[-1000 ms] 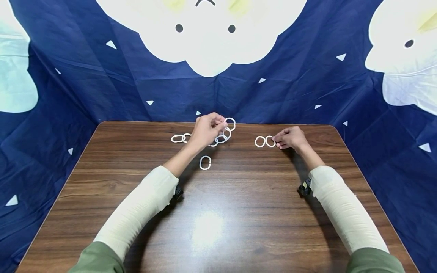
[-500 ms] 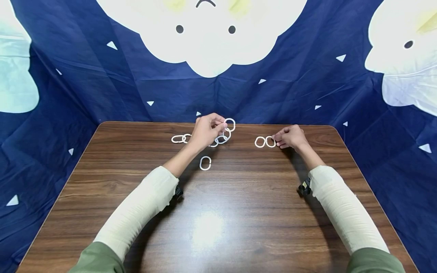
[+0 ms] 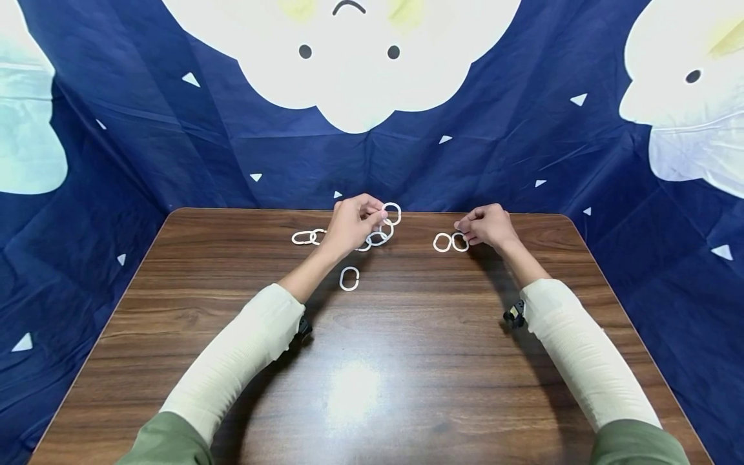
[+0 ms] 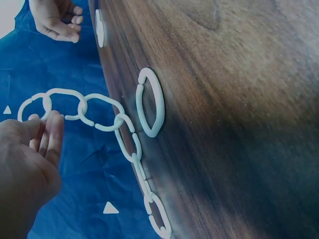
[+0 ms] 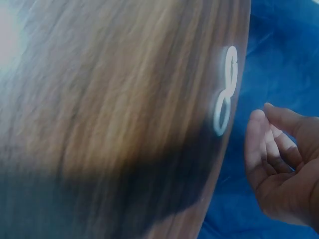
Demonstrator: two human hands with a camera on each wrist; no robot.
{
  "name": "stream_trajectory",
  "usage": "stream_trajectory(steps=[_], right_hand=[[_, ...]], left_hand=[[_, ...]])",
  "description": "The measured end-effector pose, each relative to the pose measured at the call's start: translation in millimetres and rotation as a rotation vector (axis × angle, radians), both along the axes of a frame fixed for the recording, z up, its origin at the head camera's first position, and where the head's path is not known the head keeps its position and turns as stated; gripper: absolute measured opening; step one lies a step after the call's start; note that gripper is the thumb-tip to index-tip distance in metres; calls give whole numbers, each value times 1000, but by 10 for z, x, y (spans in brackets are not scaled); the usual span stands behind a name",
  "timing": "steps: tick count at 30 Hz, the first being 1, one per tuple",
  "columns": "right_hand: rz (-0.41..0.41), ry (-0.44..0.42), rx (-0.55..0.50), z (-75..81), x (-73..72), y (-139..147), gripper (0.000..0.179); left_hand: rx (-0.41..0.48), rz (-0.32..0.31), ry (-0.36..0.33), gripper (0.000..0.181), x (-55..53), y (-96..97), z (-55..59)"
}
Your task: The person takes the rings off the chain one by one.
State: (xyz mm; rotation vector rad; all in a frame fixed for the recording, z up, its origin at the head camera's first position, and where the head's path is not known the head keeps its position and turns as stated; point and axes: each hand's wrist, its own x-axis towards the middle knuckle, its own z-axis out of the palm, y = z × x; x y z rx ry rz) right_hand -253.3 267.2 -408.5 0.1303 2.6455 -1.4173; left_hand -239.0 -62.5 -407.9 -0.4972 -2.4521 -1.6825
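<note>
Left wrist view: left hand (image 4: pixel 32 162) pinches the end of a white chain of oval plastic links (image 4: pixel 120 120), thumb and fingertips clamped at the end link; the exact contact is partly hidden. The chain droops away from the fingers and runs down along the edge of the brown wood-grain table (image 4: pixel 239 74). Just beside it on the tabletop lies a loose white oval plastic link with a small gap in it (image 4: pixel 158 102). Dark blue cloth with white triangles (image 4: pixel 75 174) shows past the edge; right hand (image 4: pixel 55 20) sits at top, fingers bent. Right wrist view: right hand has loosely curled fingers, thumb and forefinger tips close together and apart from the pair of white oval plastic links (image 5: pixel 231 74), which lie end to end near the table edge, touching; cannot tell whether joined. Head view: left hand holds the chain's end up at the far side of the table, the middle passes behind the hand, and the other end lies on the tabletop to its left. The loose link lies nearer the camera. Right hand hovers at the pair, fingertips overlapping the right-hand link; contact unclear. Pale arm coverings (image 3: pixel 232 358), green sleeves (image 3: pixel 168 442), white clouds (image 3: pixel 357 84) on the cloth.
</note>
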Motion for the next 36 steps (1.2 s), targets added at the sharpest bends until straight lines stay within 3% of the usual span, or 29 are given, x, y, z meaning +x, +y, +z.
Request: stream_trajectory(steps=[14, 22, 36], right_hand=[[58, 87, -28, 216, -29, -314, 24], [106, 99, -99, 339, -12, -524, 24], [211, 136, -178, 402, -15, -749, 28]], left_hand=[[-2, 10, -2, 10, -18, 3, -2], [0, 13, -7, 12, -7, 15, 13], [4, 12, -12, 10, -21, 29, 6]])
